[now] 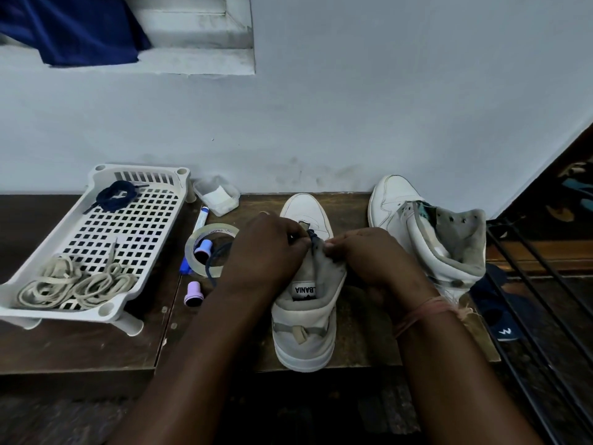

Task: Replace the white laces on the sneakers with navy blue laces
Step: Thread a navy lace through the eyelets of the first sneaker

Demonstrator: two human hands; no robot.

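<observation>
Both hands, left hand (266,248) and right hand (369,255), grip the navy lace (313,238) over the near sneaker (305,316).

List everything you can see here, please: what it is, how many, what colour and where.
sneakers: 2, white and grey; one under the hands, other on its right
navy lace: 1, in middle sneaker, tail trailing left
spare navy lace: 1, bundled, far end of tray
white laces: heap, near end of tray
tray: 1, white, left
tape roll: 1, clear, beside tray
caps: 2, lilac
tub: 1, clear, by wall
left hand, right hand: pinching the lace
</observation>
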